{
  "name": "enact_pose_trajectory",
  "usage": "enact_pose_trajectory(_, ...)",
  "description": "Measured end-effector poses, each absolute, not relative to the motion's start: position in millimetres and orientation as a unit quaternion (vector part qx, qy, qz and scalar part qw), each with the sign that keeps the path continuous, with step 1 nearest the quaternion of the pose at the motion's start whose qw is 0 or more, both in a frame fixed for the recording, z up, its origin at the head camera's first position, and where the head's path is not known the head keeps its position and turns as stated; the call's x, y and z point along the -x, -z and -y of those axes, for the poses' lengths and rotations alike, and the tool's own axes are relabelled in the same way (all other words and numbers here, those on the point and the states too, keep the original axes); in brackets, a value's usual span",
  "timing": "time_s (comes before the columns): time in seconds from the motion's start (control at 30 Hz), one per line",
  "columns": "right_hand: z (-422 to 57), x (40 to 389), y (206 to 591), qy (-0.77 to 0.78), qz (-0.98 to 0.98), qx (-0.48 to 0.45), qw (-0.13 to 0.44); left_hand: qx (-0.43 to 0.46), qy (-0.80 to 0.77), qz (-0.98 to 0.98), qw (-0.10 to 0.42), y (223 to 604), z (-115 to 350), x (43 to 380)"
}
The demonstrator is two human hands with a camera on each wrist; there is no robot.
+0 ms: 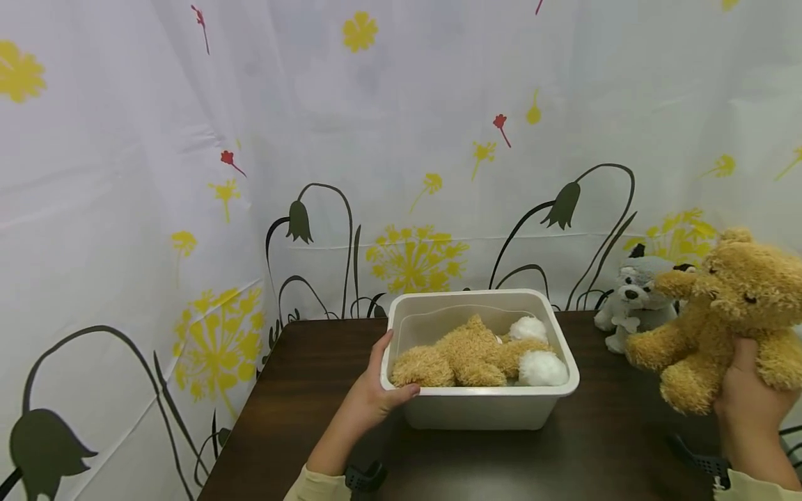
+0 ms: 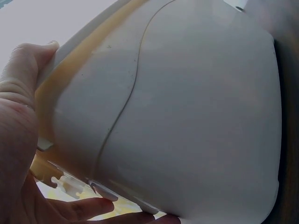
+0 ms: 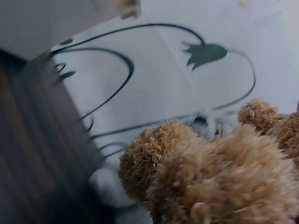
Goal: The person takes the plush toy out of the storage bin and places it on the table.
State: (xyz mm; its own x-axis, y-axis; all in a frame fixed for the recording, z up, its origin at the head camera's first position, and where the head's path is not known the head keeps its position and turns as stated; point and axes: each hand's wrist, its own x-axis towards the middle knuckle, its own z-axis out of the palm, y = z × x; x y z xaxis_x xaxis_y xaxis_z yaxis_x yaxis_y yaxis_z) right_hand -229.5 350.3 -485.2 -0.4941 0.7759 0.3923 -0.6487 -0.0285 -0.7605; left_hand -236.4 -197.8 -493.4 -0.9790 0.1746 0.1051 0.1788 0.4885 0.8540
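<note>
A white plastic bin point(image 1: 476, 410) stands on the table. My left hand point(image 1: 370, 396) grips its near left corner, thumb over the front rim and fingers along the side; the left wrist view shows the bin's outer wall point(image 2: 187, 112) close up. Inside lies a tan plush toy point(image 1: 466, 351) with fluffy white plush parts point(image 1: 542, 367) at its right. Over at the right, my right hand point(image 1: 752, 390) holds a tan teddy bear point(image 1: 720, 320) up above the table. The bear's shaggy fur point(image 3: 224, 177) fills the lower part of the right wrist view.
A grey and white plush dog point(image 1: 639, 296) sits at the back right of the table, partly hidden by the bear. The dark brown wooden table point(image 1: 301, 376) runs back to a white curtain point(image 1: 401, 139) printed with flowers.
</note>
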Motion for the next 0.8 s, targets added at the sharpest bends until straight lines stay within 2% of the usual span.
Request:
enact_pose_trajectory(0.13,-363.7,224.9,503.7,-0.696,0.512,0.066,0.499,0.098,0.495,0.863,0.000,492.8,196.4,237.1)
enact_pose_trajectory(0.3,-374.2,219.1,531.9,-0.692,0.539,0.179,0.446,0.094,0.502,0.860,0.003,492.6,196.3,237.2)
enact_pose_trajectory(0.4,-379.8,218.0,550.2,-0.647,0.577,0.231,0.443,0.103,0.509,0.854,0.006,493.1,197.2,238.7)
enact_pose_trajectory(0.5,-385.2,217.5,566.5,-0.578,0.618,0.231,0.480,0.107,0.519,0.848,0.004,494.5,197.9,239.4)
enact_pose_trajectory(0.6,-389.6,218.1,576.9,-0.553,0.628,0.193,0.513,0.103,0.529,0.842,-0.001,495.4,198.1,239.1)
enact_pose_trajectory(0.8,-394.6,215.7,584.8,-0.573,0.619,0.178,0.507,0.101,0.536,0.838,-0.007,494.9,197.1,239.2)
